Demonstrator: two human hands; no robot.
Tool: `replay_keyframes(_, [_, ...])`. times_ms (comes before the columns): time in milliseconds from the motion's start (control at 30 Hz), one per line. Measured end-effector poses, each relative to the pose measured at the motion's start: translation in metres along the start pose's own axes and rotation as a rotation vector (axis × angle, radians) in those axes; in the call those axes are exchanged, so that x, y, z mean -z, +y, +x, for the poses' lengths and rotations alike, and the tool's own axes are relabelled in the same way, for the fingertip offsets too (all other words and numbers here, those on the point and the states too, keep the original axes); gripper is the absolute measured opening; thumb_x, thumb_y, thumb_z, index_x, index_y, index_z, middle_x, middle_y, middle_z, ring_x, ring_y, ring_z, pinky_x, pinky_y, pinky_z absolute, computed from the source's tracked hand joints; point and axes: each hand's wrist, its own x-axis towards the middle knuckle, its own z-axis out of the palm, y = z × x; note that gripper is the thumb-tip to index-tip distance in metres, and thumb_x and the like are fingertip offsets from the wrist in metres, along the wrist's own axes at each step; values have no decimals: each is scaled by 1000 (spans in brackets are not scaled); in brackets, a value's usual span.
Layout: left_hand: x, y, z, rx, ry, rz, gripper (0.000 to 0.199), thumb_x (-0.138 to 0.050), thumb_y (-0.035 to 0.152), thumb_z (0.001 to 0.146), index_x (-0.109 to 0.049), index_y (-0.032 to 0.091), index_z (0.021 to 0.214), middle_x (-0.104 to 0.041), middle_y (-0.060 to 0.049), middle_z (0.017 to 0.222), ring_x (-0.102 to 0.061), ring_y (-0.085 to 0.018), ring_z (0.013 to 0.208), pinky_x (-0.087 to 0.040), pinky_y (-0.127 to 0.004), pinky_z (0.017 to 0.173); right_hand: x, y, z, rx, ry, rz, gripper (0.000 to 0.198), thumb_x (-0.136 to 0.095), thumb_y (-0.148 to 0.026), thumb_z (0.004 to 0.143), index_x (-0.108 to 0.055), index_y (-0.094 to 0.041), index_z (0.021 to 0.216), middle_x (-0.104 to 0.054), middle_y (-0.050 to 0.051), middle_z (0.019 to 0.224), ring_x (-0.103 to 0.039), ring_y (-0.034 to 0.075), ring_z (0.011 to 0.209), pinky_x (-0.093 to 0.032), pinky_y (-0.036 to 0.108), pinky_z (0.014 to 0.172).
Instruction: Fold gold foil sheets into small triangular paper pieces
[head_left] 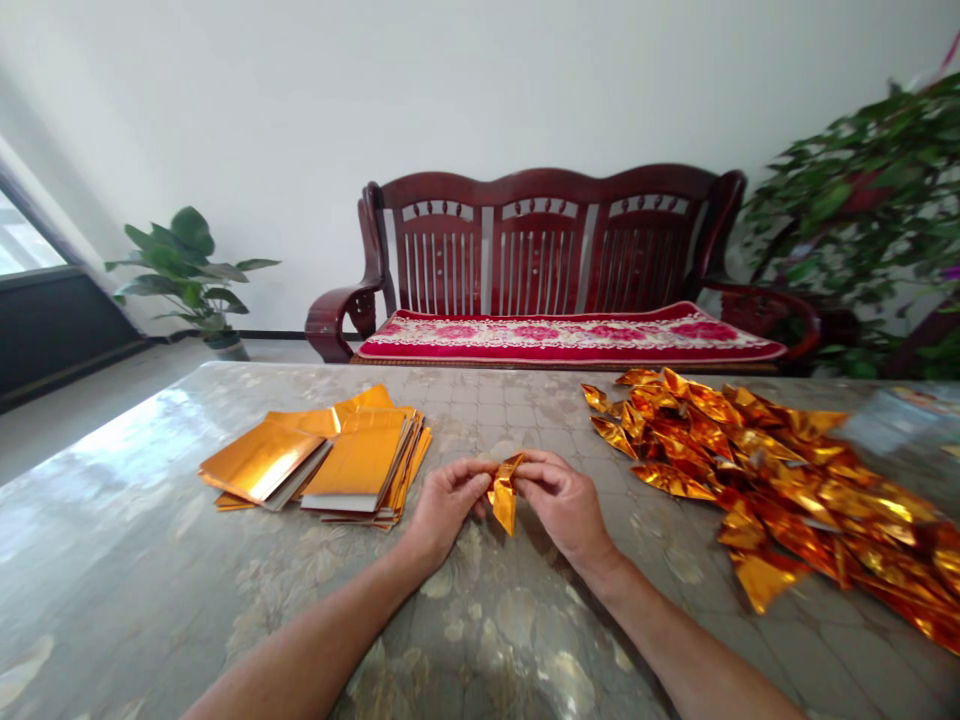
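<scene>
A: Grip state?
B: Left hand (444, 503) and right hand (568, 507) both pinch one folded, shiny gold-foil piece (505, 492).
A: Position?
B: Over the grey floral-patterned tabletop (487, 640); whether it touches the surface is unclear.

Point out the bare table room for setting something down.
On the gray patterned tabletop, there's room left of the stacked flat gold foil sheets, between the forearms, and beyond the left hand and right hand, between that stack and the heap of folded shiny orange-gold foil pieces. That heap crowds the right side.
</scene>
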Motion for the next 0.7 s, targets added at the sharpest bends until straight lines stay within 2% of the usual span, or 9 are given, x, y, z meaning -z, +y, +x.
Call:
replay_keyframes(267, [-4, 5, -4, -7, 100, -71, 25, -80, 30, 62, -71, 12, 77, -65, 1, 61, -53, -6, 48, -42, -16, 49, -5, -4, -3, -95, -21, 67, 15, -68, -23, 68, -78, -20, 79, -72, 8, 96, -67, 21, 91, -55, 30, 78])
replay_keyframes(433, [-4, 5, -4, 23, 123, -52, 26, -81, 32, 61, -70, 11, 73, -65, 1, 60, -51, -5, 44, -39, -15, 44, -7, -2, -5, -180, -80, 64, 16, -64, -19, 67, -76, -19, 77, -72, 4, 80, -67, 19, 75, -53, 28, 70])
replay_keyframes(567, [-3, 6, -5, 55, 120, -125, 35, -85, 37, 57, -68, 11, 74, -65, 2, 61, -50, -4, 42, -39, -14, 41, -6, -1, -4, -119, -77, 17, 15, -63, -19, 68, -76, -20, 75, -72, 4, 85, -67, 20, 83, -52, 29, 77])
replay_keyframes(700, [-1, 9, -6, 144, 80, -216, 43, -89, 36, 54, -66, 12, 82, -69, 0, 67, -55, -5, 47, -44, -13, 44, -4, -1, -3, -43, -84, -22, 17, -61, -16, 69, -76, -21, 75, -72, 6, 92, -67, 20, 89, -51, 29, 81])
